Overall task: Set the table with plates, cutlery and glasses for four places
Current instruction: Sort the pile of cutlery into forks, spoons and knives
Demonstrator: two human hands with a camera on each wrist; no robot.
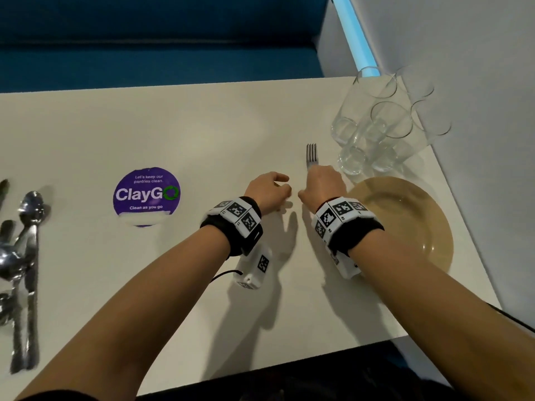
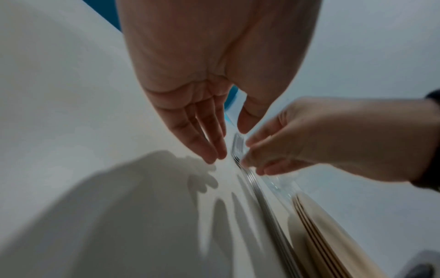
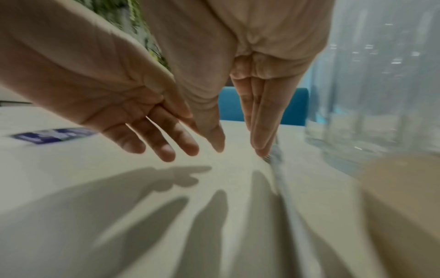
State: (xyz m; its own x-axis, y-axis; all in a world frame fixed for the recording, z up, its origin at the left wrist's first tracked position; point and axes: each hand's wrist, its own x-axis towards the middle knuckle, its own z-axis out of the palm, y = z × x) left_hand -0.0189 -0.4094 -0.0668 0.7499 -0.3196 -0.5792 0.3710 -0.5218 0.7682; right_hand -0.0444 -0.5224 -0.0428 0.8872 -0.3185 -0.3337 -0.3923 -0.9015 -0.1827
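Note:
A steel fork (image 1: 312,156) lies flat on the white table (image 1: 202,134), just left of a tan plate (image 1: 411,218). My right hand (image 1: 315,180) covers the fork's handle. In the right wrist view its straight fingers (image 3: 262,131) press on the fork (image 3: 276,159), with the thumb held apart. My left hand (image 1: 282,186) hovers close beside it with relaxed fingers (image 2: 212,143) and holds nothing. In the left wrist view the fork (image 2: 264,203) runs along the plate's edge (image 2: 316,225).
Several empty clear glasses (image 1: 376,128) stand clustered beyond the plate, near the wall. A pile of spoons and other cutlery (image 1: 23,250) lies at the table's left edge. A round purple sticker (image 1: 146,195) sits mid-table. A blue bench (image 1: 159,39) runs behind.

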